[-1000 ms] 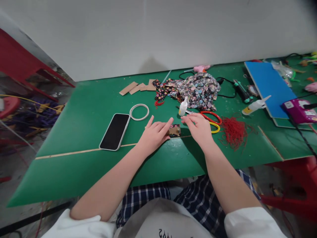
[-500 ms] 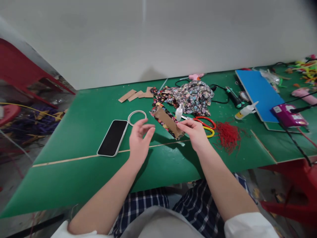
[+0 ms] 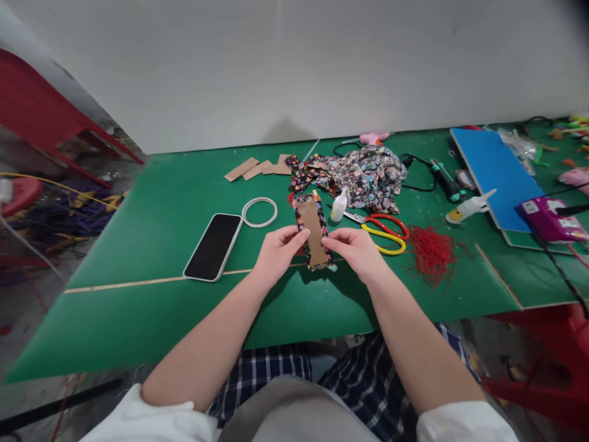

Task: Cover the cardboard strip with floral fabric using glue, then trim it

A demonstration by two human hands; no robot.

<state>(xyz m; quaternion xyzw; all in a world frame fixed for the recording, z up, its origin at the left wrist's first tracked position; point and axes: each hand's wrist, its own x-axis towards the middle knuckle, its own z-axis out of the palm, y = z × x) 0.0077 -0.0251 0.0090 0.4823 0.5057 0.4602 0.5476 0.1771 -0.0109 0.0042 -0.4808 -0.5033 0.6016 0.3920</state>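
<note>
Left hand [image 3: 277, 252], right hand [image 3: 358, 250] pinching opposite long edges of fabric-edged cardboard strip [image 3: 312, 228], smack between them. Scissors [image 3: 367, 220] pretty snug by right hand; decent stretch of desk [image 3: 245, 250] between left hand and phone [image 3: 213, 248].

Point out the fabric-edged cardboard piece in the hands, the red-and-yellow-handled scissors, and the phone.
Cardboard piece [image 3: 313, 230]: head view, on its bare brown middle.
Scissors [image 3: 366, 220]: head view, where the blades meet the handles.
Phone [image 3: 214, 247]: head view, middle of its dark screen.
</note>
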